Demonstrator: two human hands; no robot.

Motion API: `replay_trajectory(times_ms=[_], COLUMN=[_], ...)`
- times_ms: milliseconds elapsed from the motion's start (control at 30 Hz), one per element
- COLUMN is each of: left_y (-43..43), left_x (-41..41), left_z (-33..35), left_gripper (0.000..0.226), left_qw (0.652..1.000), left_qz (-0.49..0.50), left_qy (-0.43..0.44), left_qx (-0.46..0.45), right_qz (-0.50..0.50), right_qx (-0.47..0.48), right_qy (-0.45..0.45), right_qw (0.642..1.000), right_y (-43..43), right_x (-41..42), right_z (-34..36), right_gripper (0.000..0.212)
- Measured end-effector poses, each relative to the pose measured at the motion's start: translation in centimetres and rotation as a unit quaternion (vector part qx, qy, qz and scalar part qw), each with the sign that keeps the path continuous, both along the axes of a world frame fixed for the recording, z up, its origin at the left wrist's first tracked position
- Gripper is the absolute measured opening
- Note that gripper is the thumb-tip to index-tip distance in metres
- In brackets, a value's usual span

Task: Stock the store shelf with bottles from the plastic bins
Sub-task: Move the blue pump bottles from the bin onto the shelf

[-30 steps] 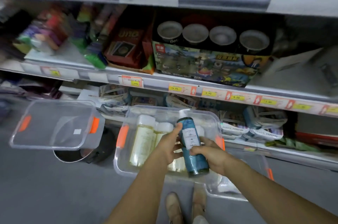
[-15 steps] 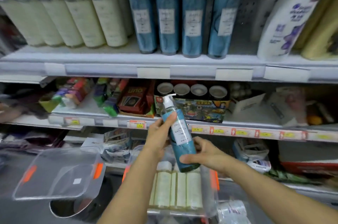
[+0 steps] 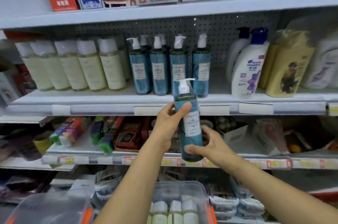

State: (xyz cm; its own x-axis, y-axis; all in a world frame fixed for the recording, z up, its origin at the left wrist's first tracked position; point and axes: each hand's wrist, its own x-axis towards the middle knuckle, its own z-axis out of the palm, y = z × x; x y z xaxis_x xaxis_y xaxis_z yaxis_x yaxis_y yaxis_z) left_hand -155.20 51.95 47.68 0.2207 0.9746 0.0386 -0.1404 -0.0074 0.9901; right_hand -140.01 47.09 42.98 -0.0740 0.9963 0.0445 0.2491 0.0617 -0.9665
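Gripping high, the left hand (image 3: 169,123) curls round the blue pump bottle (image 3: 190,128) and the right hand (image 3: 213,145) clasps its base, holding it upright in the air. Best raise it over the front lip, then stand it on the bare shelf (image 3: 219,93) short of the white shampoo bottle (image 3: 245,70)

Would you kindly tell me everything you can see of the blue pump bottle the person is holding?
The blue pump bottle is tall and slim, seemingly plastic, teal with a white front label and a white pump head under clear film. It is nearly upright, top leaning slightly left, in the air before the shelf edge, just below the row of matching bottles. The left hand grips its upper body, thumb across the front; the right hand holds its lower part near the base.
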Motion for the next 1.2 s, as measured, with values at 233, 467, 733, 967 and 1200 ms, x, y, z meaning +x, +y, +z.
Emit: replay_trajectory(times_ms=[233,467,733,967,1200], left_y=[2.6,3.8,6.0,7.3,8.2], left_x=[4.7,8.2,11.3,12.4,13.4], left_z=[2.0,2.7,2.6,2.0,1.9], left_gripper=[0.041,0.043,0.085,0.064,0.077], left_qw=[0.999,0.997,0.996,0.994,0.989], left_qz=[-0.04,-0.061,-0.072,-0.078,-0.062], left_qy=[-0.01,0.019,0.047,0.072,0.136], left_qx=[0.015,0.038,0.029,0.016,-0.016], right_qz=[-0.104,-0.179,-0.211,-0.247,-0.3], right_qx=[0.098,0.164,0.166,0.136,0.037], right_qy=[0.019,0.015,0.027,0.0,0.166], right_qw=[0.99,0.97,0.963,0.959,0.939], right_y=[3.2,7.4,10.8,13.3,15.5], right_x=[3.4,6.6,7.8,8.3,8.3], right_z=[3.3,6.6,7.8,6.5,6.5], right_gripper=[0.059,0.058,0.058,0.05,0.041])
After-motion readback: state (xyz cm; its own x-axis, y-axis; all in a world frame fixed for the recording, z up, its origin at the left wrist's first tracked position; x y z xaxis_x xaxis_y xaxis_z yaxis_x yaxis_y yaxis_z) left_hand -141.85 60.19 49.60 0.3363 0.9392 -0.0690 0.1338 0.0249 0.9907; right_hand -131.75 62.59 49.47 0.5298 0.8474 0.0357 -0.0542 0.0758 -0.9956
